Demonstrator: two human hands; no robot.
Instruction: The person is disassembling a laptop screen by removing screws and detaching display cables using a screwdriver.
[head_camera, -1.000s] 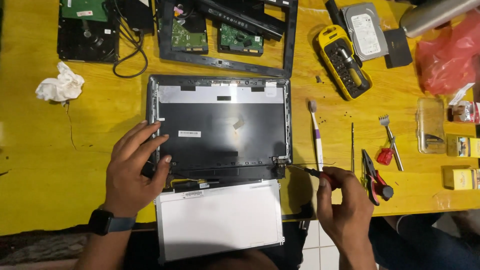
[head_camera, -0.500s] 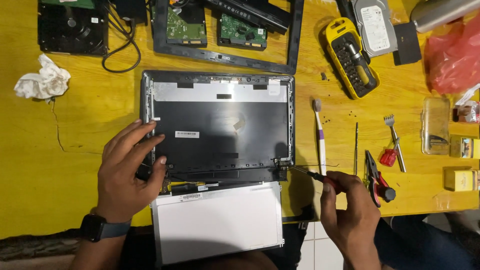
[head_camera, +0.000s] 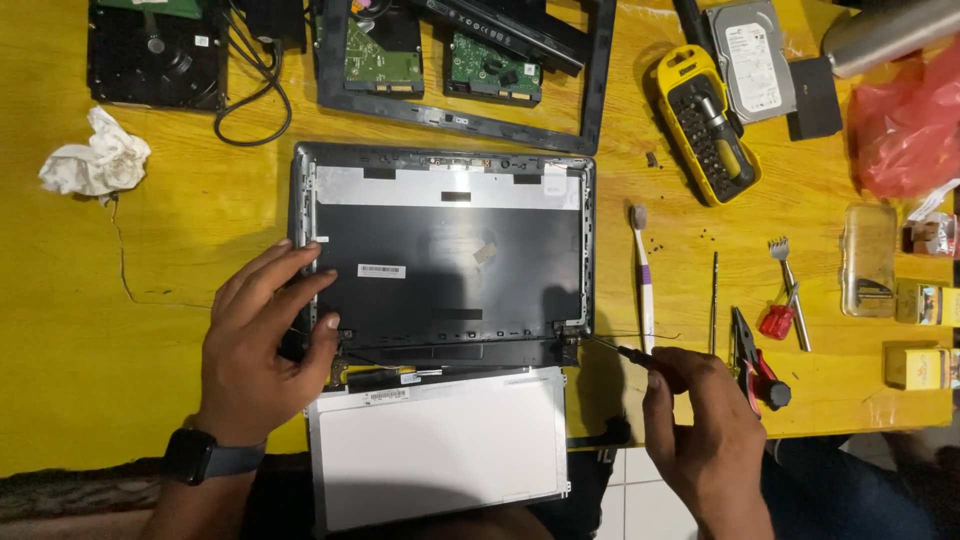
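Two small yellow boxes (head_camera: 920, 335) sit at the right edge of the yellow worktop (head_camera: 150, 400), one above the other, beside a clear plastic case (head_camera: 868, 260); a red plastic bag (head_camera: 905, 130) lies in the far right corner, and a crumpled white tissue (head_camera: 95, 160) lies near the left edge. The laptop lid (head_camera: 445, 265), dark and stripped bare, lies flat in the middle of the worktop with its long axis running left to right and its hinge edge toward the near edge; a small white rectangular label (head_camera: 381, 271) sits on its left half and a strip of pale tape runs along its far edge. The white screen panel (head_camera: 435, 450) lies face down just beyond the hinge edge, overhanging the near edge of the worktop. The left hand (head_camera: 262, 345) presses on the lid's left hinge corner, fingers spread and not gripping. The right hand (head_camera: 700, 430) is clenched around a thin screwdriver (head_camera: 612, 349), whose tip points left and away into the right hinge. Against half a second ago, both hands keep the same places; only the view has shifted slightly.
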